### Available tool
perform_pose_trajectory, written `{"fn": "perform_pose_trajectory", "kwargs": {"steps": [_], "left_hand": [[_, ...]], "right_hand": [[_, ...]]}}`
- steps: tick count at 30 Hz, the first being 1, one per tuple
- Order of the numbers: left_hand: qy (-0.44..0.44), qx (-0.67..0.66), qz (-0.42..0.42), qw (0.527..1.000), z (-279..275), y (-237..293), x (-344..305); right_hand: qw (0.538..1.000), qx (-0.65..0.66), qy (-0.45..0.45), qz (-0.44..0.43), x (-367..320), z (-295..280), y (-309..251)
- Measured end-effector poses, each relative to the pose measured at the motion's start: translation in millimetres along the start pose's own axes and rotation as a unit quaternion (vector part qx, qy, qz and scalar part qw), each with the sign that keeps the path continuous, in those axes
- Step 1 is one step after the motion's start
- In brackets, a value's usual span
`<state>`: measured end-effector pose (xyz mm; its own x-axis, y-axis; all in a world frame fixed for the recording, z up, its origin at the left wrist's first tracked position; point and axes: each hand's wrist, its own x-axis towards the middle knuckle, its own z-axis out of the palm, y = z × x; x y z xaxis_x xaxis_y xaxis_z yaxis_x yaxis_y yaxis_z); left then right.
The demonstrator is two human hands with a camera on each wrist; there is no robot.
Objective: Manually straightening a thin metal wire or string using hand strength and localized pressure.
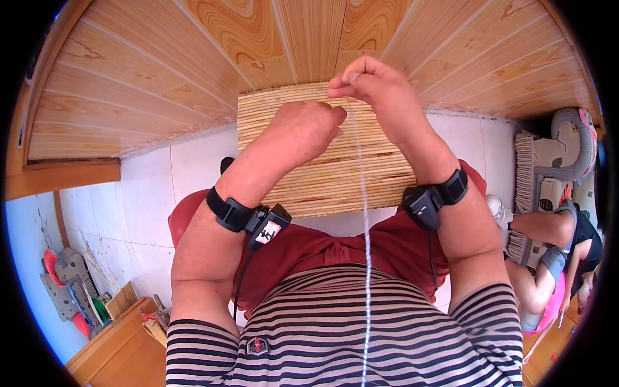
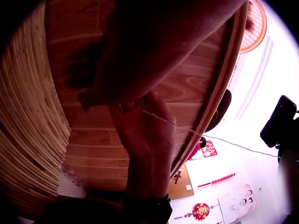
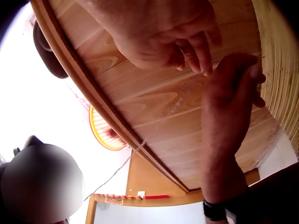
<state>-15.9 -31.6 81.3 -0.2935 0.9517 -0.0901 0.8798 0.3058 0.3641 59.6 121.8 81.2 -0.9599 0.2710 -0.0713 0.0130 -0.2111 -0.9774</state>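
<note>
A thin pale twisted cord (image 1: 367, 277) runs from the two hands down over the striped shirt in the head view. My left hand (image 1: 303, 132) has its fingers curled in, with the fingertips pinching at the upper end of the cord. Just to the right and a little farther off, my right hand (image 1: 383, 93) brings thumb and forefinger together on a fine strand. In the left wrist view the cord (image 2: 161, 118) crosses in front of the right palm (image 2: 147, 130). The right wrist view shows both sets of fingertips close together. The fingers partly hide the strand.
Below the hands lies a slatted bamboo-like surface (image 1: 335, 187), against a wood-patterned panel (image 1: 193, 71). Red trousers (image 1: 322, 248) flank its near edge. Another person (image 1: 548, 258) sits at the right beside a grey cushioned seat (image 1: 567, 145). Assorted items (image 1: 77, 290) stand at the left.
</note>
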Motion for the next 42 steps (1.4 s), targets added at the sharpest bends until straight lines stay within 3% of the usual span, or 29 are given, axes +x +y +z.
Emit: {"fn": "perform_pose_trajectory", "kwargs": {"steps": [3, 6, 24, 32, 42], "left_hand": [[-0.007, 0.014, -0.005, 1.000, 1, 1, 1], [-0.062, 0.022, -0.040, 0.997, -1, 4, 2], [-0.057, 0.017, -0.061, 0.996, 0, 0, 2], [0.042, -0.082, -0.114, 0.989, 0, -3, 4], [0.052, -0.008, -0.099, 0.994, 3, -6, 1]], "right_hand": [[0.993, -0.112, -0.033, -0.014, -3, 5, 1], [0.990, -0.136, -0.034, -0.004, -4, 9, 9], [0.984, -0.176, -0.019, -0.021, -1, 7, 14], [0.979, -0.202, -0.008, -0.005, 1, 7, 16], [0.970, -0.242, -0.005, 0.001, 5, 6, 19]]}}
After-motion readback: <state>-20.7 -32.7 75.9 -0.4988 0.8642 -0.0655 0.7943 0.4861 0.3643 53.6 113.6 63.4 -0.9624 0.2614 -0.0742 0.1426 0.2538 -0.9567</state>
